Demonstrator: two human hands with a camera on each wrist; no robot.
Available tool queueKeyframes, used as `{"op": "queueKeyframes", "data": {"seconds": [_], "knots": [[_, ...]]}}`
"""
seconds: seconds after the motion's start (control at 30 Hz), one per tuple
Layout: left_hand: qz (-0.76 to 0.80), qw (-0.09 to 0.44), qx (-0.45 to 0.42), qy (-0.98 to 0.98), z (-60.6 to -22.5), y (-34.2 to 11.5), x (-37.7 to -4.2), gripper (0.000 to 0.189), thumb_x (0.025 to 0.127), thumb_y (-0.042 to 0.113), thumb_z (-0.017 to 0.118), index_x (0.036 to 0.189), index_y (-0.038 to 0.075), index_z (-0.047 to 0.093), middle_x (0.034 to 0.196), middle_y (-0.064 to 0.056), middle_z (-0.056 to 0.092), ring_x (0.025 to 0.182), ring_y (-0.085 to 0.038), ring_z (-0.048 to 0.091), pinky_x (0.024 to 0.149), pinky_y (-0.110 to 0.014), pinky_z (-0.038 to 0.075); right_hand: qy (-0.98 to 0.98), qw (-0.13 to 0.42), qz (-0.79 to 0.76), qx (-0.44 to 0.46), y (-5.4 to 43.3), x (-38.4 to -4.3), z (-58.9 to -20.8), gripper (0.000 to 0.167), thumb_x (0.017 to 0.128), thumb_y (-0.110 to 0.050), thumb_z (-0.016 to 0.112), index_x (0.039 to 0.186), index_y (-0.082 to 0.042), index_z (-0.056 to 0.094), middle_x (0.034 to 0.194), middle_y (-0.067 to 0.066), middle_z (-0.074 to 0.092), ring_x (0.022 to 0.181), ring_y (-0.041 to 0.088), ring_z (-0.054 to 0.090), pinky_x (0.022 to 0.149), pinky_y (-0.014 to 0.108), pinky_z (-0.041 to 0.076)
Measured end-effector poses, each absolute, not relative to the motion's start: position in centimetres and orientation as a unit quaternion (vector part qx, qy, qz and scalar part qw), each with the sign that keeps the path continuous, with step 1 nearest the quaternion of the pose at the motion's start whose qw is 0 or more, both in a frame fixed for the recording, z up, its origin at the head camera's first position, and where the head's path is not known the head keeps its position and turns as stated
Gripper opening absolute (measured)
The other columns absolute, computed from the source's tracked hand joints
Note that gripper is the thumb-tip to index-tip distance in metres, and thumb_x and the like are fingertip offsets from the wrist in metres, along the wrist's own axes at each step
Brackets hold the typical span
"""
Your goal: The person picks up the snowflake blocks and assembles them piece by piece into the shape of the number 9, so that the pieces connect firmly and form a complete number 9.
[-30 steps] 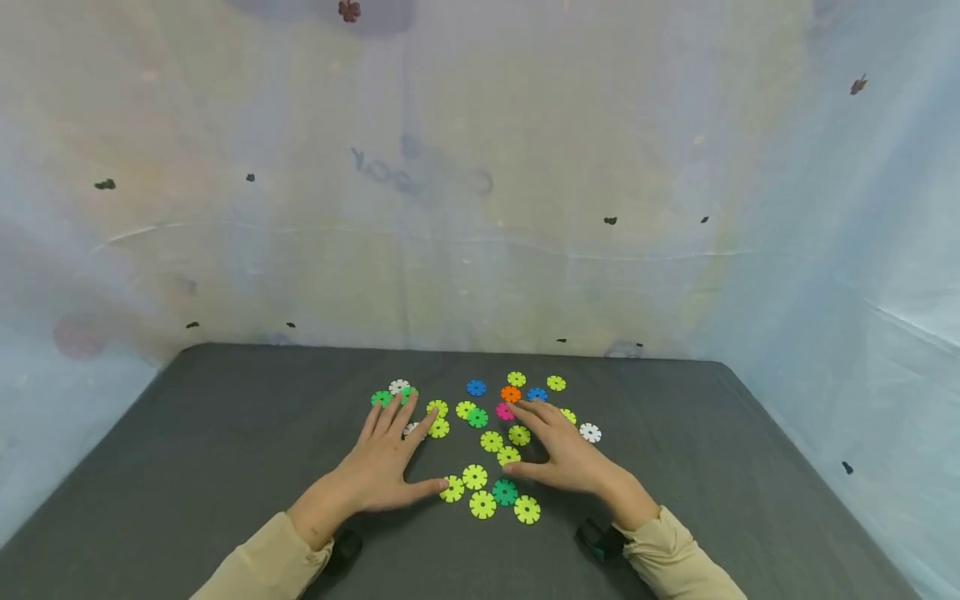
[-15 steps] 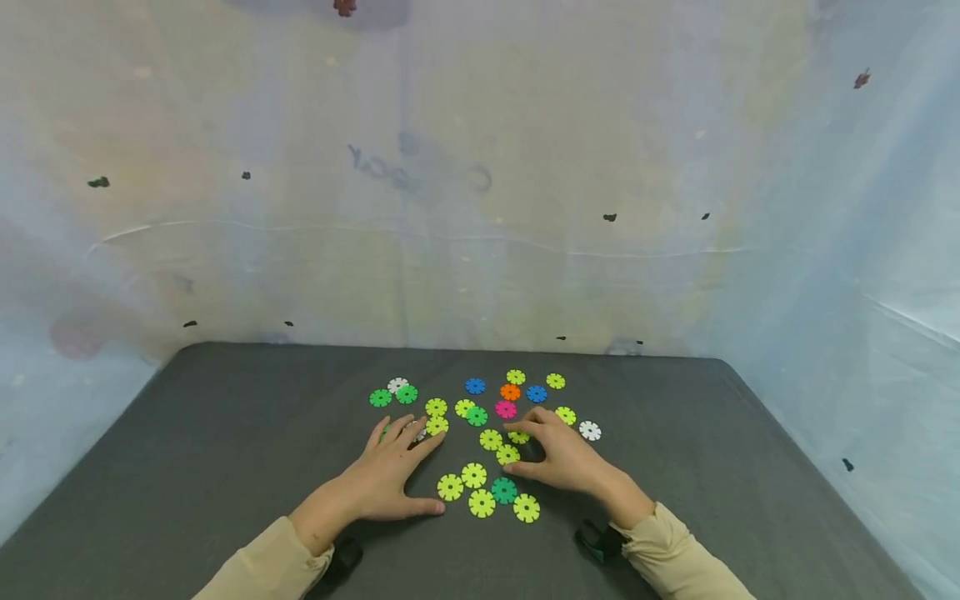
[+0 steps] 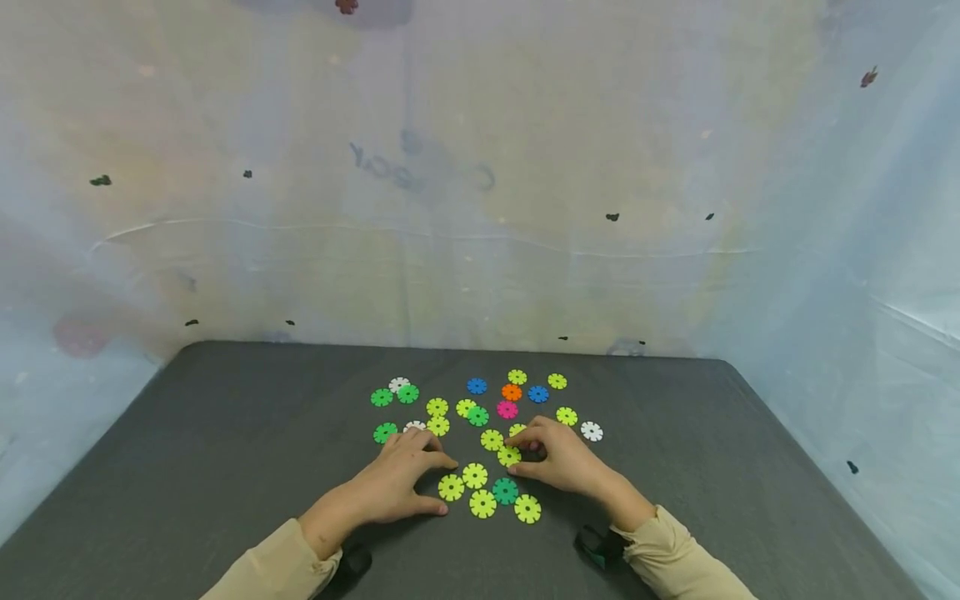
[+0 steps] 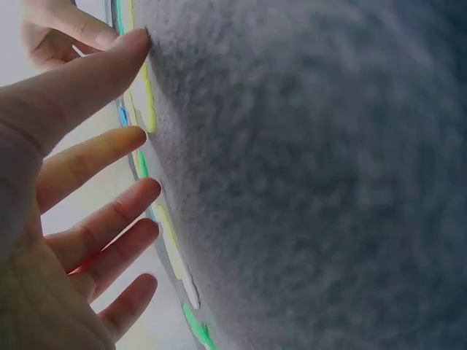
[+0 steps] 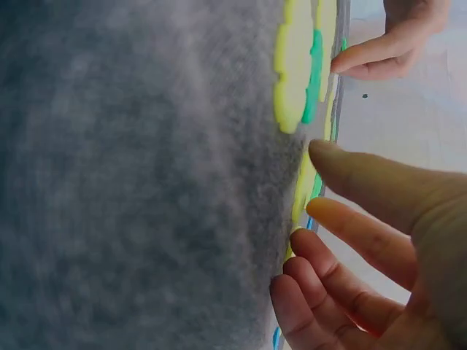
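Note:
Flat notched plastic discs in several colours lie on the dark table. In the head view my left hand (image 3: 401, 479) is just left of a yellow disc (image 3: 451, 487), thumb and index finger apart. Its fingers bend loosely in the left wrist view, with nothing between them. My right hand (image 3: 562, 457) reaches over the middle of the spread. Its thumb and index finger stand apart at the right side of another yellow disc (image 3: 508, 456), and the other fingers curl loosely under the palm. One more yellow disc (image 3: 517, 430) is partly hidden behind the right index finger.
Near the hands lie a dark green disc (image 3: 505, 491) and a yellow disc (image 3: 527, 508). Farther back are a magenta disc (image 3: 507, 409), an orange disc (image 3: 512, 392), blue discs and a white disc (image 3: 591, 431). A pale sheet (image 3: 480, 283) hangs behind the table (image 3: 225, 467).
My left hand has drawn back and its spread fingers have bent, uncovering green and white discs. The right index finger has come down nearer the thumb, off the magenta disc.

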State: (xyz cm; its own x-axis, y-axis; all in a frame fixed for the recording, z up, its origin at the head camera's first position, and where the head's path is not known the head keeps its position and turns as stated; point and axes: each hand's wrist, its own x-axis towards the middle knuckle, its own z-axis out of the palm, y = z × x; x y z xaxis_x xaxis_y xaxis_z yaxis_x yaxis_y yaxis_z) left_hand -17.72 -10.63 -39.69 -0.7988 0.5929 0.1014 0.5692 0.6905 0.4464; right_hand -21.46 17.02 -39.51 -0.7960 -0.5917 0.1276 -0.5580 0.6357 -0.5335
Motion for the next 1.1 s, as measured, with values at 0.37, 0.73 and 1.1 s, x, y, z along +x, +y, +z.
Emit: {"op": "queueKeyframes", "data": {"seconds": [0.37,0.73,1.1], "knots": [[0.287,0.052,0.299,0.909,-39.4,-10.2,-17.5,0.028,0.079,0.022,0.079,0.106,0.015,0.073,0.096,0.004,0.052,0.086,-0.013,0.047,0.072,-0.030,0.043,0.900,0.020,-0.304,-0.311,17.0,-21.7,-39.7,0.028,0.080,-0.013,0.077,0.106,-0.005,0.073,0.091,0.006,0.060,0.075,0.015,0.054,0.065,0.021,0.047],[0.337,0.049,0.295,0.893,-39.6,-9.9,-17.7,0.024,0.074,0.012,0.082,0.093,0.013,0.067,0.091,0.001,0.055,0.081,-0.014,0.053,0.071,-0.028,0.047,0.904,0.028,-0.305,-0.299,16.7,-21.8,-39.8,0.024,0.078,-0.014,0.079,0.099,-0.006,0.071,0.090,0.005,0.060,0.077,0.016,0.056,0.067,0.022,0.048],[0.424,0.067,0.266,0.863,-39.6,-9.3,-17.5,0.018,0.079,-0.002,0.073,0.092,0.008,0.067,0.079,0.000,0.061,0.064,-0.006,0.055,0.058,-0.022,0.047,0.890,0.049,-0.345,-0.293,16.6,-21.6,-39.4,0.020,0.081,-0.005,0.074,0.099,-0.007,0.066,0.084,0.005,0.063,0.072,0.011,0.058,0.062,0.021,0.049]]}}
